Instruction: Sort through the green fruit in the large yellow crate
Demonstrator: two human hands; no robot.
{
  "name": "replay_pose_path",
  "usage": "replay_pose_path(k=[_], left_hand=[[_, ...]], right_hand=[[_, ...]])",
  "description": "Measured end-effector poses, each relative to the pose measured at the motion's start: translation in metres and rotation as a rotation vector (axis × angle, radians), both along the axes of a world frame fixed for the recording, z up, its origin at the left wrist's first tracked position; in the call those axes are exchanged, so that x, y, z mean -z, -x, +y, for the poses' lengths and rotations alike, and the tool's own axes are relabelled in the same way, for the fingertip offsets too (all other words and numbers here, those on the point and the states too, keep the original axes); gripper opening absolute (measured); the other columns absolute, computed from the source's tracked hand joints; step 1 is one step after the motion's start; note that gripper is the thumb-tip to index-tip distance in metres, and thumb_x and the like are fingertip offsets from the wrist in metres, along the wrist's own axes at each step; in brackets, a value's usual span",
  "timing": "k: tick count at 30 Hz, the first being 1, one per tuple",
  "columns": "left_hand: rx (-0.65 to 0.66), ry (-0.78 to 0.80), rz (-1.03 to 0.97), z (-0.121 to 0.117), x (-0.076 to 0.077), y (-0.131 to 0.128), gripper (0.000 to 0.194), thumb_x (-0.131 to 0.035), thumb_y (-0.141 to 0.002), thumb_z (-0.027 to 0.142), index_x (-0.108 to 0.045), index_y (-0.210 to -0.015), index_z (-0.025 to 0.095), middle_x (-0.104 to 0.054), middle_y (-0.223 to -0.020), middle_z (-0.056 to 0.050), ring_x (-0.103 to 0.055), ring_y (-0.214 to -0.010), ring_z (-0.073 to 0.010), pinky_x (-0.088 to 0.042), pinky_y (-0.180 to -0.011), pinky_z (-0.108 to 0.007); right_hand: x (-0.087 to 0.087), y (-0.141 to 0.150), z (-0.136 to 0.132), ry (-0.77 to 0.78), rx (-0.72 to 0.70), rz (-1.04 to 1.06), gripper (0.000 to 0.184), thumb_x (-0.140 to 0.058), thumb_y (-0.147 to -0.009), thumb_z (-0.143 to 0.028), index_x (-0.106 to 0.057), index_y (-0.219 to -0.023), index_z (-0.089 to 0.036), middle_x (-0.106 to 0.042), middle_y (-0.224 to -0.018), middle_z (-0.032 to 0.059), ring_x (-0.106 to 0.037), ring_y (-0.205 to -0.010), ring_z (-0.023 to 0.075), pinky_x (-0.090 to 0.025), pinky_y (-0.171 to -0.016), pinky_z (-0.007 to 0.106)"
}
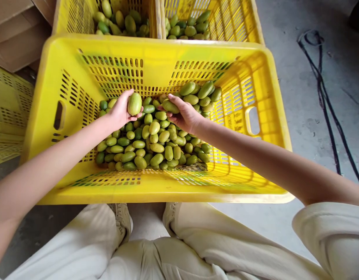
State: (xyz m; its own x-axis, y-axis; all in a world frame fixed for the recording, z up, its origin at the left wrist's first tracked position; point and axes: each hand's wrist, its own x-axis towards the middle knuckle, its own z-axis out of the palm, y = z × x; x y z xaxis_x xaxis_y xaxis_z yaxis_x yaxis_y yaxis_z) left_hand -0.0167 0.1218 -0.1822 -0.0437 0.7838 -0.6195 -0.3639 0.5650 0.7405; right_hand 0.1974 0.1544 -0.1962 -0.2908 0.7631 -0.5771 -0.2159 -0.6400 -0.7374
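A big yellow plastic crate (156,58) stands on the floor in front of me, with several green-yellow oval fruits (156,144) heaped on its bottom. My left hand (119,112) is inside the crate above the heap, closed round one pale green fruit (134,103) held upright. My right hand (183,114) is close beside it, fingers curled on another green fruit (170,106). Both forearms reach in over the near rim.
Two more yellow crates (80,15) (240,23) with similar fruits stand behind. Another yellow crate (7,112) and cardboard (16,35) are at the left. A black cable (325,97) runs over the concrete floor at the right. My knees and shoes (122,217) sit below the crate.
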Motion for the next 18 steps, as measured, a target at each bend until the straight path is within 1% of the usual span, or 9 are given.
replay_pose_path(k=[2, 3, 5, 7, 10, 12, 14, 16, 18], left_hand=[[-0.003, 0.016, -0.017, 0.003, -0.001, 0.002, 0.04, -0.042, -0.111, 0.046, -0.065, -0.099, 0.015, -0.062, -0.077, -0.008, -0.07, -0.07, -0.0236, -0.041, -0.053, -0.025], [-0.003, 0.016, -0.025, 0.004, -0.001, 0.002, 0.037, -0.043, -0.111, 0.042, -0.066, -0.101, 0.016, -0.063, -0.079, -0.008, -0.072, -0.075, -0.0257, -0.044, -0.055, -0.026], [0.001, -0.004, -0.027, 0.005, 0.0, 0.001, 0.024, -0.056, -0.107, 0.037, -0.068, -0.103, 0.017, -0.067, -0.083, -0.008, -0.075, -0.082, -0.0264, -0.049, -0.059, -0.027], [-0.016, -0.047, -0.014, 0.004, 0.003, 0.0, 0.014, -0.072, -0.098, 0.032, -0.07, -0.103, 0.019, -0.07, -0.087, -0.008, -0.076, -0.084, -0.0247, -0.052, -0.062, -0.028], [-0.096, -0.119, 0.012, 0.003, 0.006, -0.001, 0.023, -0.088, -0.085, 0.02, -0.072, -0.101, 0.021, -0.072, -0.088, -0.004, -0.075, -0.087, -0.0212, -0.055, -0.068, -0.027], [-0.13, -0.154, 0.025, 0.002, 0.007, 0.0, 0.026, -0.09, -0.08, 0.012, -0.07, -0.094, 0.021, -0.072, -0.088, -0.003, -0.073, -0.086, -0.0181, -0.053, -0.068, -0.025], [-0.156, -0.172, 0.027, 0.002, 0.007, 0.0, 0.027, -0.089, -0.08, 0.008, -0.066, -0.087, 0.021, -0.072, -0.088, -0.003, -0.072, -0.086, -0.0167, -0.051, -0.068, -0.024], [-0.186, -0.167, 0.022, 0.002, 0.005, 0.0, 0.025, -0.087, -0.083, 0.01, -0.066, -0.088, 0.023, -0.072, -0.089, -0.002, -0.074, -0.093, -0.0185, -0.053, -0.071, -0.024], [-0.207, -0.149, 0.009, 0.002, 0.003, -0.001, 0.018, -0.084, -0.09, 0.018, -0.068, -0.097, 0.025, -0.073, -0.093, -0.003, -0.076, -0.103, -0.0217, -0.057, -0.077, -0.026]], right_hand=[[-0.002, 0.003, -0.001, 0.0, -0.005, 0.014, 0.032, -0.084, -0.09, -0.043, -0.061, -0.103, -0.026, -0.068, -0.087, 0.0001, -0.057, -0.066, 0.0149, -0.046, -0.047, 0.022], [-0.004, 0.004, -0.002, -0.002, -0.009, 0.029, 0.031, -0.085, -0.09, -0.042, -0.06, -0.102, -0.026, -0.067, -0.087, -0.0004, -0.059, -0.068, 0.0151, -0.047, -0.049, 0.022], [-0.007, 0.006, -0.003, -0.014, -0.028, 0.071, 0.03, -0.086, -0.089, -0.036, -0.06, -0.1, -0.025, -0.065, -0.086, -0.0013, -0.06, -0.069, 0.0144, -0.049, -0.052, 0.022], [-0.01, 0.006, -0.003, -0.036, -0.05, 0.109, 0.031, -0.088, -0.087, -0.031, -0.059, -0.098, -0.024, -0.064, -0.084, -0.0024, -0.059, -0.067, 0.0123, -0.047, -0.052, 0.021], [-0.013, 0.005, -0.003, -0.08, -0.057, 0.13, 0.037, -0.092, -0.086, -0.036, -0.058, -0.095, -0.024, -0.059, -0.08, -0.0045, -0.052, -0.062, 0.0089, -0.04, -0.049, 0.018], [-0.014, 0.004, -0.002, -0.086, -0.075, 0.128, 0.038, -0.087, -0.092, -0.047, -0.057, -0.092, -0.024, -0.056, -0.077, -0.0043, -0.046, -0.059, 0.0082, -0.035, -0.046, 0.017], [-0.015, 0.001, -0.001, -0.058, -0.103, 0.119, 0.039, -0.076, -0.1, -0.056, -0.057, -0.09, -0.023, -0.054, -0.073, -0.0031, -0.042, -0.059, 0.0092, -0.033, -0.045, 0.018], [-0.016, -0.001, 0.001, -0.009, -0.11, 0.096, 0.039, -0.069, -0.104, -0.059, -0.059, -0.092, -0.023, -0.053, -0.071, -0.0019, -0.043, -0.061, 0.0114, -0.038, -0.048, 0.02], [-0.016, -0.002, 0.003, 0.034, -0.099, 0.076, 0.034, -0.068, -0.105, -0.055, -0.061, -0.097, -0.023, -0.055, -0.072, -0.0009, -0.049, -0.065, 0.0136, -0.045, -0.052, 0.022]])
